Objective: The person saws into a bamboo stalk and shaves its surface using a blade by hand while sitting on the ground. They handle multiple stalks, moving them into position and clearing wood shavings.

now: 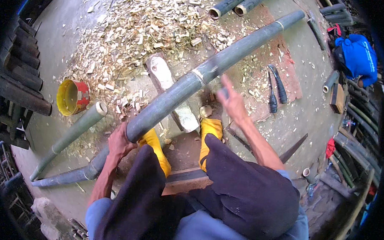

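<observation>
A long grey-green bamboo pole slants from my left hand up to the far right, passing over a pale wooden block. My left hand is closed around it at its near end. Below that hand lies a further bamboo length; the hand hides whether the two are one piece. My right hand, smeared by motion, is just right of the pole's middle. Its fingers are curled round a greyish, handle-like thing too blurred to name. A dark blurred patch crosses the pole above that hand.
Wood chips cover the floor ahead. A red-and-yellow tin and cut bamboo are left. Two dark-handled tools lie right, near a saw blade. My feet wear yellow coverings. Bamboo is stacked along both sides.
</observation>
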`<state>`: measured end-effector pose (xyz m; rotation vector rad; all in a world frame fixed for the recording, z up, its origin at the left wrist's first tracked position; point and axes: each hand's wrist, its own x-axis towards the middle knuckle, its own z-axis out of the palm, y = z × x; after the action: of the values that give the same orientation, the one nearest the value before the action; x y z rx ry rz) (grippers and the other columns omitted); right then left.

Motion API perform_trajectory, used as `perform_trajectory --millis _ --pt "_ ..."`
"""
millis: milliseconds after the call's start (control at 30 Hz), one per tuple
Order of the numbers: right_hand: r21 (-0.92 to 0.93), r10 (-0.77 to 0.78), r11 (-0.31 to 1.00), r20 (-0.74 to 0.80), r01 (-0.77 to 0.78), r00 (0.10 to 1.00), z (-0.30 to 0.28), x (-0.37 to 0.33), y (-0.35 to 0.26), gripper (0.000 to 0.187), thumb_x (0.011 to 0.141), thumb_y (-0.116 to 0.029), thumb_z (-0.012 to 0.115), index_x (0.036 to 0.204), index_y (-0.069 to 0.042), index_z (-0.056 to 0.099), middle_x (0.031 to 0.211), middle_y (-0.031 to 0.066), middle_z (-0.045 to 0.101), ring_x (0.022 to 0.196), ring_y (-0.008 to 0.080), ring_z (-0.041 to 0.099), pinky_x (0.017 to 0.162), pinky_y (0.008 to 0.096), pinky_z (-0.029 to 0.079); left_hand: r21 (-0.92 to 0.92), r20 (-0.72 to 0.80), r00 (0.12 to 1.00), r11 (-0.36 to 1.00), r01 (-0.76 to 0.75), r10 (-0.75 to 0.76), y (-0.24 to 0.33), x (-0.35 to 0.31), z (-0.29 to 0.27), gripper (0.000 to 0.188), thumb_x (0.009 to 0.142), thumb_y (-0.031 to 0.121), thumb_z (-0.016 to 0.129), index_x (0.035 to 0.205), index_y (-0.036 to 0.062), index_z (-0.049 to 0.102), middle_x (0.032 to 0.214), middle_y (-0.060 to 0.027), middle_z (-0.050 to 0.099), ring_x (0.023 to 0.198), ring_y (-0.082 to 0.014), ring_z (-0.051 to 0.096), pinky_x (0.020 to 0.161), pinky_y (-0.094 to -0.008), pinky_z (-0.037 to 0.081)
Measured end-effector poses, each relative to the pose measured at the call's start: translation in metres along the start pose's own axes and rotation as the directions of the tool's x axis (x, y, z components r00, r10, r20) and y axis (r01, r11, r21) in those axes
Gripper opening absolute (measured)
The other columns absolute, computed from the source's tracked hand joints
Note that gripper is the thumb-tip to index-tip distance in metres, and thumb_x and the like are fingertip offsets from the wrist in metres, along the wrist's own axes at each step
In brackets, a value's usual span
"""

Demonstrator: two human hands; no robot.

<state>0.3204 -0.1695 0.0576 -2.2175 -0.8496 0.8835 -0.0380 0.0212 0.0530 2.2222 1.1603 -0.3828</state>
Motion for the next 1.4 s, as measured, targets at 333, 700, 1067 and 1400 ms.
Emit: perform_trajectory --millis 333,700,1067,1400 --pt "-0.027 0.120 0.993 0.069 -0.118 0.990 -0.013 0.004 -0.001 0.058 0.090 -0.038 0.055 0.140 -0.017 0.036 0.124 0.0137 0.054 0.102 0.0296 0.061 0.098 0.0445 0.042 -0.111 0.187 0.981 0.991 0.080 -0.058 0.010 0.011 -0.015 0.068 0.043 0.020 0.078 0.106 0.0077 0.056 0.090 -0.0179 0.065 0.087 -0.0369 0.062 0.078 -0.0432 0.049" --pt "0.036 -0.110 0.993 0.011 0.109 0.994 0.011 -0.008 0.015 0.057 0.089 -0.031 0.057 0.140 -0.017 0.035 0.106 0.0208 0.063 0.093 0.0329 0.065 0.082 0.0406 0.053 -0.294 0.303 0.953 0.950 0.108 -0.014 -0.001 0.009 -0.019 0.068 0.045 0.016 0.077 0.109 0.0061 0.058 0.093 -0.0156 0.065 0.089 -0.0313 0.063 0.082 -0.0371 0.048" --pt "-0.095 -0.488 0.856 0.177 0.509 0.855 0.034 -0.055 -0.009 0.060 0.088 -0.034 0.059 0.141 -0.025 0.032 0.088 0.0228 0.060 0.072 0.0380 0.061 0.065 0.0462 0.052 -0.290 -0.016 0.981 0.938 -0.187 0.191 -0.010 -0.008 -0.002 0.073 0.053 0.024 0.080 0.117 0.0074 0.049 0.098 -0.0190 0.061 0.093 -0.0367 0.060 0.081 -0.0431 0.047" --pt "-0.321 -0.305 0.818 0.463 0.478 0.833 0.022 -0.045 0.001 0.061 0.089 -0.036 0.056 0.143 -0.026 0.029 0.074 0.0215 0.057 0.059 0.0380 0.060 0.055 0.0465 0.051 -0.084 0.032 0.997 0.994 -0.065 0.067 0.001 -0.012 0.000 0.068 0.051 0.026 0.078 0.112 0.0124 0.052 0.095 -0.0174 0.064 0.088 -0.0378 0.062 0.074 -0.0454 0.049"
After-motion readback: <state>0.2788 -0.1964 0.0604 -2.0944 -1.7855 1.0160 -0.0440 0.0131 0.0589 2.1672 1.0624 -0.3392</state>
